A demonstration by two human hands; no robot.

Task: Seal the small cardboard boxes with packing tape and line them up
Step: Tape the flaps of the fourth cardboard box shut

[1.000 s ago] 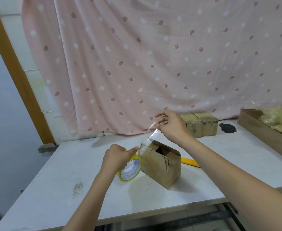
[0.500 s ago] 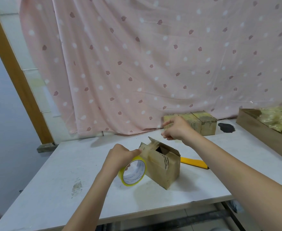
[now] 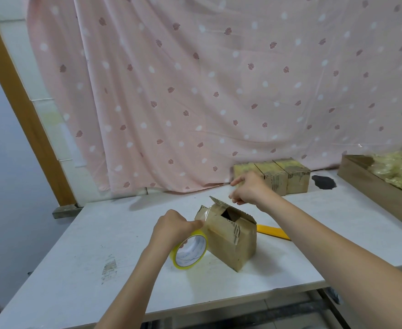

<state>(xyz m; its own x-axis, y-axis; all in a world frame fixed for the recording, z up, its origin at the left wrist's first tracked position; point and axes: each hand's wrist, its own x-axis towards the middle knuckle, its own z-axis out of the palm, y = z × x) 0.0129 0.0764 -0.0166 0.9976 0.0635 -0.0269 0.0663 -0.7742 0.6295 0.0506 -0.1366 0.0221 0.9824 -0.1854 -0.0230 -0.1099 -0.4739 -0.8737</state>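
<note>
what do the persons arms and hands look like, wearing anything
Both forearms are bare right to the frame's edge: no sleeves in view. The left hand and right hand wear no gloves, and no rings, watch or bracelet show.

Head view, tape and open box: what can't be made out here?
- Clear tape strip: too transparent to trace from the tape roll onto the open box.
- Right hand: its fingertips are blurred, so any tape end it holds cannot be seen.
- Box contents: the dark gap between the flaps shows nothing.
- Left hand covers the roll's top.
</note>
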